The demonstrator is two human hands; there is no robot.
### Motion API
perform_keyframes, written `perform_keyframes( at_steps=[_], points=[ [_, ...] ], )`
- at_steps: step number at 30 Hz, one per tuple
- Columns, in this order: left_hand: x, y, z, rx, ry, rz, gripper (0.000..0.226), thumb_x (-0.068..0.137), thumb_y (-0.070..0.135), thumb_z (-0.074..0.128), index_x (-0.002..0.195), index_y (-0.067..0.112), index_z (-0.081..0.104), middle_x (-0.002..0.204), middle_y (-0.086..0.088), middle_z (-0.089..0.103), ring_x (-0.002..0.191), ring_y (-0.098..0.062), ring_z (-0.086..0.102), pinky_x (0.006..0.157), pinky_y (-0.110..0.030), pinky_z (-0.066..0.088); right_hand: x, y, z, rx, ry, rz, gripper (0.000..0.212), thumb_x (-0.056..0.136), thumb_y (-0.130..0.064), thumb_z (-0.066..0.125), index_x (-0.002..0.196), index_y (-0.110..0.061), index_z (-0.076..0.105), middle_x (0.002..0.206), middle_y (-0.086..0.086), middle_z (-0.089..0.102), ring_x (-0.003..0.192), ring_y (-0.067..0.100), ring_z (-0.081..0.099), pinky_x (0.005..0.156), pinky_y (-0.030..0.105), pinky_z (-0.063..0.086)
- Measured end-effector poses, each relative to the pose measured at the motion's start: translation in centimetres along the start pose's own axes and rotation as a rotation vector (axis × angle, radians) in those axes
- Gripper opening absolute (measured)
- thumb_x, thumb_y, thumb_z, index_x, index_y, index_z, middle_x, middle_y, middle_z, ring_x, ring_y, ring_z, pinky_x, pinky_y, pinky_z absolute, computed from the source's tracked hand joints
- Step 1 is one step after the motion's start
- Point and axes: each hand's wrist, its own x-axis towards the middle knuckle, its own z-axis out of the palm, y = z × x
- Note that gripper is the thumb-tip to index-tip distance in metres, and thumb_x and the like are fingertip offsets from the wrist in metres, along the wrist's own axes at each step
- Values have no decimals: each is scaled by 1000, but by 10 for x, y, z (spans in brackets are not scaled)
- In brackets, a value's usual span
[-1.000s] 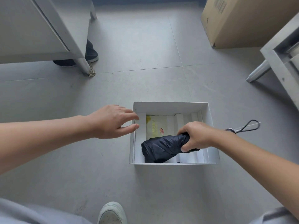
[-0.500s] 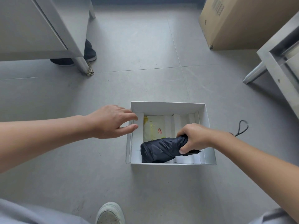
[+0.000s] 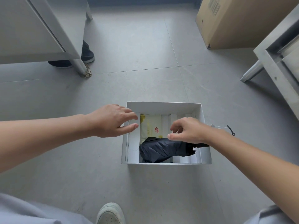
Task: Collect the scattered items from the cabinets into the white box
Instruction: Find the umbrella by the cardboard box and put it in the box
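The white box (image 3: 163, 105) stands open on the grey floor in front of me. Inside it a folded black umbrella (image 3: 161, 150) lies across the near half, its handle end toward the right wall. A pale yellow packet (image 3: 149, 126) with a red logo lies flat under it, toward the far left. My right hand (image 3: 188, 130) hovers just above the umbrella, fingers relaxed and holding nothing. My left hand (image 3: 111, 121) rests with straight fingers at the box's left rim. A black wrist cord (image 3: 231, 130) lies on the floor right of the box.
A steel cabinet (image 3: 37, 28) on legs stands at the upper left, with someone's dark shoe (image 3: 88, 53) behind its leg. A second steel cabinet (image 3: 278, 57) is at the right, a brown cardboard carton (image 3: 239, 20) behind it. My light shoe (image 3: 110, 214) is near the bottom edge.
My right hand has let go of the black umbrella and lifted slightly above it, fingers spread. The umbrella now lies in the box. My left hand stays at the left rim.
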Motion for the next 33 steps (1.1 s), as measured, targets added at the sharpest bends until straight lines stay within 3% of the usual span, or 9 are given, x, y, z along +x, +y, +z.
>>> perform_keyframes(
  at_steps=[4,10,19,33],
  points=[
    [11,0,-11,18,24,-27,65,95,67,16,124,27,58,121,7,66,101,-17,64,88,-33,49,0,-4,-16,26,169,-16,48,85,-66,61,115,-29,70,107,-18,70,99,2,65,87,26,52],
    [38,3,-44,186,-12,-5,65,96,65,12,124,26,56,114,6,66,97,-17,64,91,-36,47,-4,-17,-61,-15,376,-21,56,89,-66,56,131,-30,61,127,-13,66,117,11,61,94,31,47],
    [116,30,-106,110,200,-206,54,97,61,24,123,26,56,114,7,67,100,-19,62,89,-35,45,-16,-41,-120,-46,717,56,55,96,-54,53,140,-21,55,136,-2,62,129,20,50,96,35,45],
    [187,137,-142,84,339,-70,53,100,56,25,122,24,60,118,5,66,107,-21,60,91,-37,42,-124,50,-128,36,861,340,52,98,-50,51,139,-19,56,137,-2,61,131,20,48,97,36,44]
  ],
)
